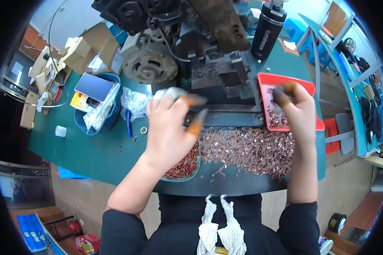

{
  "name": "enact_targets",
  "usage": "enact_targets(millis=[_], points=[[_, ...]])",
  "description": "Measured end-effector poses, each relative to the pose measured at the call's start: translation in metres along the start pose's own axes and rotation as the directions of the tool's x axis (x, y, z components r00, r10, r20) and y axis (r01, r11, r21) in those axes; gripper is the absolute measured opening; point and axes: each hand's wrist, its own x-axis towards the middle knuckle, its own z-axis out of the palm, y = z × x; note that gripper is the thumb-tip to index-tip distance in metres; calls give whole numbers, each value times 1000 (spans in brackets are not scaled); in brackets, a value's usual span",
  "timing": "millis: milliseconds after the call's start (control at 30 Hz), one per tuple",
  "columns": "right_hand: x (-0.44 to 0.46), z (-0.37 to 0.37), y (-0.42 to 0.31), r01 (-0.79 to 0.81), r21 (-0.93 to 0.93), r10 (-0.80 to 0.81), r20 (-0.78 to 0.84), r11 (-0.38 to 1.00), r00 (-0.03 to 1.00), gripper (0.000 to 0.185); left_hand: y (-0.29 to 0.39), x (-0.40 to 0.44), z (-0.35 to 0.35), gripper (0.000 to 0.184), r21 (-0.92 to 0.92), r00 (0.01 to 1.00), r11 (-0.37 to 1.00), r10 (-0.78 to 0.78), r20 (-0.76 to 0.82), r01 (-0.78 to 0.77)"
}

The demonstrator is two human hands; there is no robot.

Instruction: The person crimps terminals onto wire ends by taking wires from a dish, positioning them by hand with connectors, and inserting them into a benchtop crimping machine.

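Observation:
My left hand (169,123) is held in front of the dark metal machine (221,76), its thumb and index finger apart, blurred at the tips, with orange covers on them. I see nothing between those fingers. Below it is a shallow dish (199,168) of small reddish-brown pieces. Over the red tray (291,77), my right hand (297,106) has its covered fingertips pinched together; whatever is between them is hidden. Small copper-brown parts (278,120) lie in the tray. A wide spread of similar loose parts (247,151) covers the table front between the two hands.
A black bottle (268,34) stands behind the red tray. On the left are a blue basket (108,123) with a phone-like slab on top, a clear plastic bag (135,102), a blue-handled tool (129,123), a small white roll (61,131) and open cardboard boxes (83,53).

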Motion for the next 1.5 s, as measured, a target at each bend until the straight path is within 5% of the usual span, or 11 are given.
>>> enact_targets(millis=[67, 167, 567, 667, 733, 767, 867, 933, 1133, 1233, 1500], points=[[-13, -23, 18, -133, 14, 133, 9, 991, 991, 10, -11, -34, -15, 27, 44, 959, 983, -186, 213, 180], [-34, -28, 27, -232, 118, 233, 12, 965, 972, 14, -14, -71, -16, 28, 154, 914, 957, -282, 292, 246], [-81, 37, 17, -175, 64, 146, 324, 982, 935, 11, -14, -84, -11, 15, 171, 980, 972, -177, 85, 161], [-88, 58, 6, -156, 107, 104, 384, 982, 917, 10, -9, -87, -21, 20, -11, 965, 972, -231, 119, 234], [-92, 72, -1, -284, 194, 160, 486, 939, 859, 12, -5, -94, -22, 21, -472, 881, 745, -425, 210, 472], [-93, 77, -4, -361, 220, 194, 542, 906, 818, 13, 0, -94, -21, 24, -642, 882, 616, -409, 233, 456], [-97, 90, -9, -477, 284, 222, 617, 832, 755, 16, 8, -95, -17, 25, -709, 902, 565, -343, 263, 422], [-98, 92, -10, -673, 366, 277, 708, 643, 650, 15, 5, -99, -10, 24, -738, 914, 548, -316, 253, 394], [-104, 88, 2, -751, 443, 315, 713, 490, 626, 13, 21, -92, 3, 21, -741, 905, 555, -389, 171, 378], [-107, 84, 9, -733, 490, 315, 683, 471, 659, 13, 26, -88, 4, 22, -354, 993, 929, -117, -5, 108], [-112, 66, 21, -672, 555, 334, 593, 490, 733, 10, 45, -76, 17, 31, -292, 997, 955, -29, 68, 48]])
